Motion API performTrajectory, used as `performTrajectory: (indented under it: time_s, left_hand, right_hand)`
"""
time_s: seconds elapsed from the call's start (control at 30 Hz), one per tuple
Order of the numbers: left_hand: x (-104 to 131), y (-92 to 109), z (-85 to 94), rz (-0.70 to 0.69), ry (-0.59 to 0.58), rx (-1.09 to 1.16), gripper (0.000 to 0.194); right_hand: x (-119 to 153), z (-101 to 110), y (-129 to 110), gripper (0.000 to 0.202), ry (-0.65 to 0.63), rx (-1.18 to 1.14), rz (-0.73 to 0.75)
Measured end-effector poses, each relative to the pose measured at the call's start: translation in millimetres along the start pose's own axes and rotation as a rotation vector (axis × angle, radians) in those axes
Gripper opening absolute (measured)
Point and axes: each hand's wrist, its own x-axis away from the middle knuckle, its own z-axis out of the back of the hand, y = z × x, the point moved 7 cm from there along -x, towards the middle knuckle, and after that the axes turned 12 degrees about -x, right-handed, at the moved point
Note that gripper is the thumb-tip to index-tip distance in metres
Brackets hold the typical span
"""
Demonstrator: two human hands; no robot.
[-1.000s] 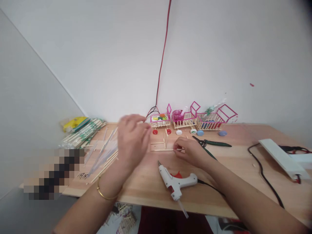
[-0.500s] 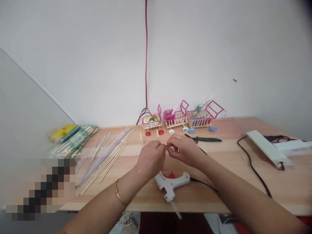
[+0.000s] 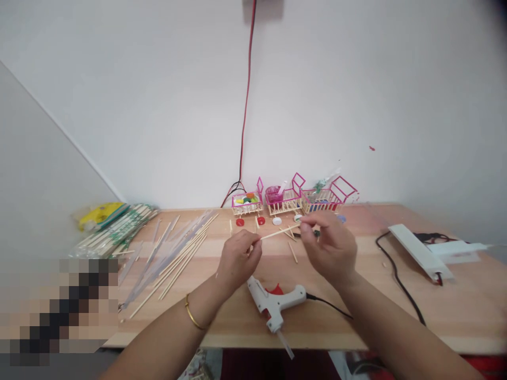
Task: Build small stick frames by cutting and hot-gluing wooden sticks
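Thin stick (image 3: 280,232), one end in left fingers (image 3: 250,240), other in right fingers (image 3: 310,236).

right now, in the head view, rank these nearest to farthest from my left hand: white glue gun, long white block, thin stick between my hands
1. Thin stick: in the left hand's grip, reaching across to the right hand.
2. White glue gun: just below and to the right.
3. Long white block: far right.
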Motion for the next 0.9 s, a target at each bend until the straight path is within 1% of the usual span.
performTrajectory:
  time_s: [0.07,0.13,0.17,0.2,0.23,0.27,0.33,0.37,0.4,0.43,0.47,0.5,0.53,0.6,0.67,0.73,0.8,0.9]
  left_hand:
    - [0.7,-2.8,0.2,0.041,-0.003,0.081,0.015]
    - [1.4,-4.8,1.9,0.073,0.006,0.129,0.015]
    - [1.5,-5.9,3.6,0.089,0.018,0.144,0.015]
    - [1.5,-7.0,5.5,0.104,0.031,0.156,0.015]
    - [1.3,-7.9,7.4,0.116,0.042,0.169,0.015]
    - [1.0,-8.8,9.2,0.127,0.052,0.186,0.016]
    - [0.3,-9.8,11.5,0.138,0.061,0.23,0.016]
    - [0.0,-9.9,12.2,0.138,0.063,0.253,0.016]
    - [-0.3,-9.6,12.5,0.133,0.064,0.276,0.015]
    - [-0.5,-9.1,12.4,0.125,0.062,0.294,0.015]
    - [-0.6,-8.6,11.8,0.117,0.058,0.309,0.016]
    - [-0.6,-8.1,10.7,0.112,0.049,0.322,0.016]
    - [-0.5,-7.8,9.2,0.112,0.036,0.333,0.016]
    - [-0.1,-8.1,5.1,0.126,0.001,0.357,0.017]
    - [0.4,-10.1,0.6,0.168,-0.031,0.393,0.017]
    - [1.4,-14.3,-4.3,0.245,-0.059,0.468,0.018]
    - [3.1,-19.4,-10.0,0.343,-0.085,0.588,0.02]
    - [6.1,-24.7,-19.0,0.463,-0.115,0.791,0.023]
  right_hand:
    - [-8.6,11.6,-6.0,0.009,0.069,0.008,-0.073]
    - [-18.0,24.1,-12.2,0.01,0.105,0.033,-0.093]
    - [-21.8,29.8,-11.7,0.012,0.095,0.077,-0.104]
    - [-24.1,32.7,-7.0,0.015,0.031,0.138,-0.126]
    - [-23.6,31.7,2.4,0.019,-0.096,0.204,-0.152]
    - [-18.4,28.5,17.2,0.028,-0.27,0.265,-0.196]
    - [6.6,27.6,59.6,0.056,-0.603,0.385,-0.362]
    - [23.2,31.8,82.9,0.071,-0.732,0.457,-0.464]
    - [39.7,38.8,104.9,0.085,-0.823,0.537,-0.569]
    - [55.0,46.6,124.1,0.096,-0.887,0.602,-0.673]
    - [68.5,52.1,138.6,0.104,-0.951,0.633,-0.758]
    - [77.8,55.5,148.2,0.108,-0.993,0.645,-0.807]
    - [82.9,56.9,153.8,0.109,-1.02,0.656,-0.828]
    - [84.0,55.7,157.5,0.102,-1.042,0.675,-0.836]
    - [79.5,51.9,156.8,0.088,-1.047,0.708,-0.827]
    - [75.6,48.3,155.9,0.072,-1.037,0.741,-0.816]
    - [73.2,48.5,155.2,0.058,-0.985,0.781,-0.797]
    - [73.7,58.2,150.1,0.045,-0.857,0.788,-0.816]
